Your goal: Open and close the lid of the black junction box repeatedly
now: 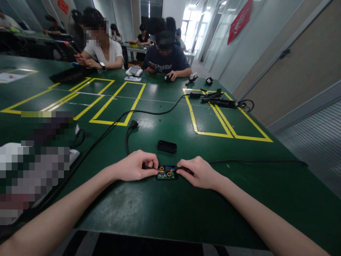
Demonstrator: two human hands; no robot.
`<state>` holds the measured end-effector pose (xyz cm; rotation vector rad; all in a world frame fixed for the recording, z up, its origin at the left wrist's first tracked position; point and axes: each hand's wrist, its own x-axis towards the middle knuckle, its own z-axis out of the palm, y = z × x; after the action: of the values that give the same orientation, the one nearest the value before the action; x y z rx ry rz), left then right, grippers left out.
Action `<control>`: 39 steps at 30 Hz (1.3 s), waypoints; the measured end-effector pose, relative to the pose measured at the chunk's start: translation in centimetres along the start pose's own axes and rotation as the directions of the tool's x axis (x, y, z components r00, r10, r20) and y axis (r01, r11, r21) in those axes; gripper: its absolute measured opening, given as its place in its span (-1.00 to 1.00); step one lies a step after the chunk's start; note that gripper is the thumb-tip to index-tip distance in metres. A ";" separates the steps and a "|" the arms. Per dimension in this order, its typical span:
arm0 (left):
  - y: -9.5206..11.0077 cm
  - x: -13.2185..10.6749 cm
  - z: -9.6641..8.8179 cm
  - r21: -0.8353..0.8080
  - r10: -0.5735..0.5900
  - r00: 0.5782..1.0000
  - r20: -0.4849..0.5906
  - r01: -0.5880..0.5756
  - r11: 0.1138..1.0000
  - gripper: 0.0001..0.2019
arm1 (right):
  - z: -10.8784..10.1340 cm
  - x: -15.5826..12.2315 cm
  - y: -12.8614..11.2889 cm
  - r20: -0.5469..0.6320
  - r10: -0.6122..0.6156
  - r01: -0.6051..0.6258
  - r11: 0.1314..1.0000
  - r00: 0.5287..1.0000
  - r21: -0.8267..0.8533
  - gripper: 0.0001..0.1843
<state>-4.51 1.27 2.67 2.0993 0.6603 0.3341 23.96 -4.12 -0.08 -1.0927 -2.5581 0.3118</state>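
Between my hands lies a small black plastic case half (167, 179) with a green circuit board (163, 175) in it. Copper coils and a few coloured wires show on the board. My left hand (138, 166) is closed, pinching a black power cord (145, 166) at the case's left end. At the right end, the fingers of my right hand (199, 172) are closed on another black cable (188, 170). Just beyond the case rests the separate black cover (167, 146), hollow side up. Parts of both cables are hidden under my fingers.
A plug (134, 124) lies on the green table (128, 213) ahead of my left hand. One long black cord (154, 113) crosses toward bundled cables (221, 101) at the right. Yellow tape outlines mark the tabletop. Two people (166, 58) (102, 49) sit opposite, handling things.
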 end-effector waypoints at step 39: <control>-2.4 1.9 0.1 0.488 0.202 0.927 -0.317 -0.023 0.873 -0.71 | 0.0 1.8 1.9 -0.212 -0.172 0.142 0.978 0.962 -0.151 -0.64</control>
<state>-3.72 3.38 0.66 2.5876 0.9058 0.6946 24.03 -1.50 -0.29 -0.9040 -2.4699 -0.0243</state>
